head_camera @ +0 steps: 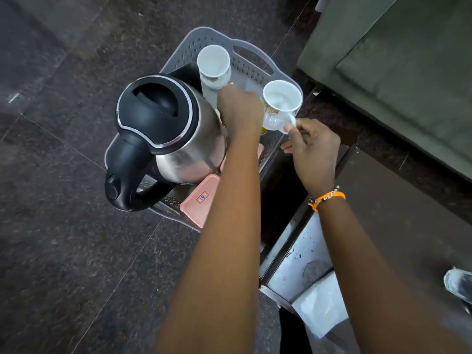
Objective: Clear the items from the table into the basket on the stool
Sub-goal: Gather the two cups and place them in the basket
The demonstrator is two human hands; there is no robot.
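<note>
A grey perforated basket stands in the upper middle of the head view. Inside it sit a steel kettle with a black lid and handle, and a pink tray lying under the kettle. My left hand reaches into the basket and holds a white cup by its handle side at the far end. My right hand pinches the handle of a second white cup, which hangs tilted over the basket's right rim.
A dark brown table top lies at the right, below my right arm. A green sofa fills the upper right corner. Dark stone floor surrounds the basket. A shoe shows at the right edge.
</note>
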